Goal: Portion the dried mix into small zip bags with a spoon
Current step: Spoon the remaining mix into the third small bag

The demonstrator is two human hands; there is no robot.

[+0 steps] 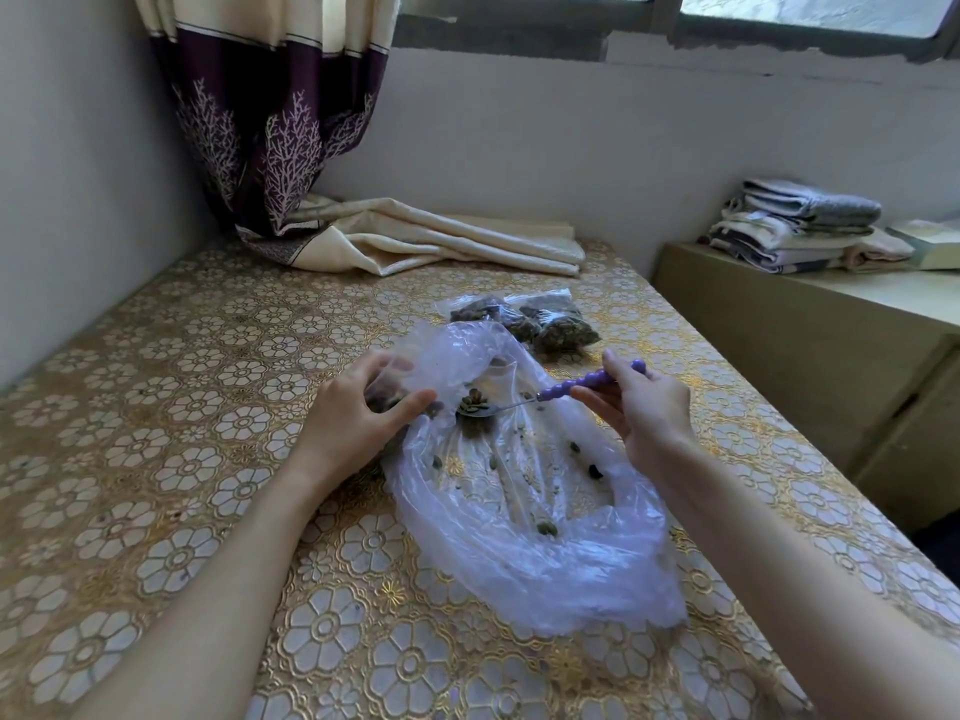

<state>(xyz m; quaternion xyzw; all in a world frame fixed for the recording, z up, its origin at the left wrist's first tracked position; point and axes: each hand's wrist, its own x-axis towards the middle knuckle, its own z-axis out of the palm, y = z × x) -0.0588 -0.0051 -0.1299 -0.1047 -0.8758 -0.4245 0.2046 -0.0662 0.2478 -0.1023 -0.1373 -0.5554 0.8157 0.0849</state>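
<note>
A large clear plastic bag [530,517] lies open on the table with scattered bits of dried mix [545,527] inside. My right hand [644,413] grips the purple beaded handle of a spoon [587,384]; its metal bowl holds dried pieces over the big bag. My left hand [358,418] pinches a small zip bag [392,387] at the big bag's left edge, partly hidden by my fingers and the plastic. Several filled small zip bags [540,322] lie just beyond.
The table carries a gold floral cloth [171,439]. A cream and purple curtain [405,236] drapes onto its far side. A low cabinet [810,345] at the right holds folded towels [800,226]. Walls close in at the left and back.
</note>
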